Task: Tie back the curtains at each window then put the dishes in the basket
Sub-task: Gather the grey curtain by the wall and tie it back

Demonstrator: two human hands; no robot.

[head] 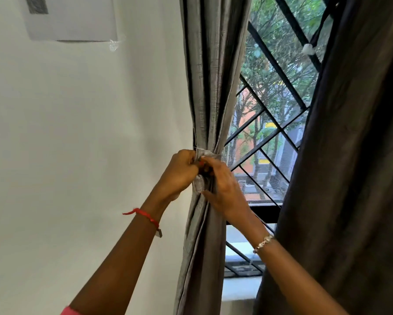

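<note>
A grey curtain (211, 76) hangs at the left side of the window, gathered into a narrow bunch at mid height. A grey fabric tie-back (208, 153) wraps around that bunch. My left hand (179, 173) grips the tie-back's end on the wall side, fingers curled. My right hand (225, 189) pinches the tie-back fabric from the window side, touching the left hand. The knot itself is hidden between my fingers. A second, darker curtain (350, 178) hangs loose at the right.
A black diagonal window grille (277, 123) with mesh shows trees and buildings outside. White wall (77, 133) fills the left, with a paper sheet (73, 19) taped near the top. A white sill (238, 289) lies below the window.
</note>
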